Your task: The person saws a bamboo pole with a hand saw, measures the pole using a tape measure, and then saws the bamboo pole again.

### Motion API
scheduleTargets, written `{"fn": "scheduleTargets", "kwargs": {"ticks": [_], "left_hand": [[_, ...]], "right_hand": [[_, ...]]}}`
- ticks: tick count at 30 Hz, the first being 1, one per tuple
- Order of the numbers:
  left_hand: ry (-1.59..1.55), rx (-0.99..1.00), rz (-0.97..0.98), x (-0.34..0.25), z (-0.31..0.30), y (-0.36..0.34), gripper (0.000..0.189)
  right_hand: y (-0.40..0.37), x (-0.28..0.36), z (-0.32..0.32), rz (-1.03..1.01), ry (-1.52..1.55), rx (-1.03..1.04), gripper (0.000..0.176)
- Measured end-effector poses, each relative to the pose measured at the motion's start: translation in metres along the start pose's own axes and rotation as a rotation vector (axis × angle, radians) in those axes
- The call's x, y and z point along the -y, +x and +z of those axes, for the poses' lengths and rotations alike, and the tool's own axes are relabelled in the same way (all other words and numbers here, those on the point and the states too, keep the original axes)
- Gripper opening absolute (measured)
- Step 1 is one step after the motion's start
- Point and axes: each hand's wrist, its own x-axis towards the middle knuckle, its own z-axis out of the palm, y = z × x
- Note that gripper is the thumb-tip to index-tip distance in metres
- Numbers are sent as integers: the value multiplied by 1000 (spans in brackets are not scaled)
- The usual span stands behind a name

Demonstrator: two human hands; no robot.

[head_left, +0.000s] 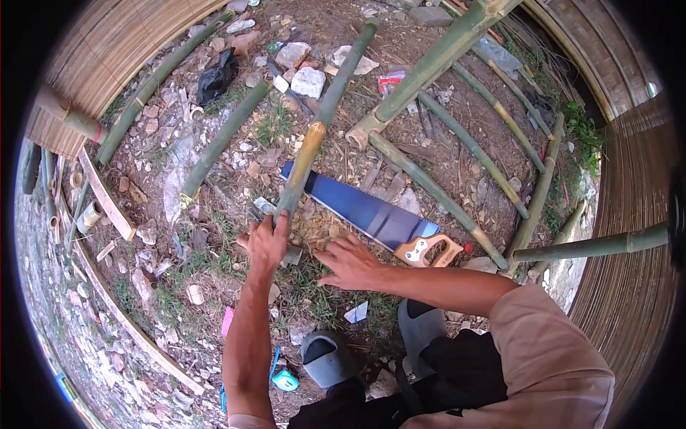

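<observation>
- The near end of the bamboo pole (304,161) is being grasped by the left grip (266,243), with the fingers clenched over the stem and the thumb tucked at its side.
- The left forearm is being stretched almost straight, rising from 7 o'clock toward the pole's end.
- The pole is lying on the ground (236,286), running from the left grip toward 1 o'clock and crossing over the far tip of the handsaw (364,211).
- The right grip (350,261) is being held released, palm down and fingers spread, at 3 o'clock of the left grip; whether it is touching the ground cannot be told.
- The right forearm is being reached in from 4 o'clock.
- The handsaw is lying at 2 o'clock of the right grip, near but apart.
- A tape measure (286,380) is lying at 6 o'clock, beside the left forearm.
</observation>
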Motion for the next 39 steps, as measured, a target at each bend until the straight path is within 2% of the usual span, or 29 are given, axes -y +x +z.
{"fn": "scheduleTargets", "kwargs": {"ticks": [2,4,7,9,13,15,17,19,20,22,24,26,27,29,30,31,32,34,36,38,39], "left_hand": [[-151,113,34,1,6,10,68],[-176,195,-7,-2,13,18,70],[-189,208,13,1,16,16,72],[-188,251,49,8,18,24,68],[-87,287,14,-1,11,17,73],[-33,288,-17,-13,2,8,73],[10,287,-52,-30,0,-4,73],[32,55,-185,-48,5,-24,72],[35,39,-199,-50,7,-27,72],[142,-59,-211,-47,19,-26,69],[177,-113,-202,-33,22,-16,69],[-5,52,-180,-32,2,-12,70],[-96,117,-213,-14,7,0,70],[-133,88,-170,1,10,6,70],[-172,73,-113,5,13,6,70],[-229,232,-253,-1,1,10,72],[-237,234,-271,-1,1,10,72],[-169,68,-211,0,9,5,74],[-178,155,-256,-4,2,7,73],[-214,166,-264,-12,-1,2,74],[-219,167,-276,-12,1,1,74]], "right_hand": [[-54,-16,-18,-23,-49,-96,59],[-118,-32,-34,89,-143,-178,56],[-211,-47,-47,449,-289,-22,52],[-257,-64,-42,455,-317,94,50],[-279,-80,-27,378,-351,140,45],[-268,-89,-21,441,-334,104,41],[-251,-98,-15,403,-340,67,40],[-236,-105,-8,308,-414,-31,34],[-233,-111,-12,290,-408,-39,34],[-227,-123,-24,97,-265,-42,27],[-237,-127,-31,58,-202,11,28],[-242,-109,-67,76,40,-3,35],[-248,-101,-82,65,52,12,35],[-256,-88,-107,53,374,-372,36],[-276,-79,-112,299,502,-475,32],[-300,-66,-117,556,623,-570,31],[-315,-52,-136,576,717,-604,33],[-318,-48,-157,586,811,-604,38],[-308,-32,-162,435,1005,-752,44],[-253,-35,-154,249,925,-707,43],[-220,-34,-145,184,900,-695,37]]}}
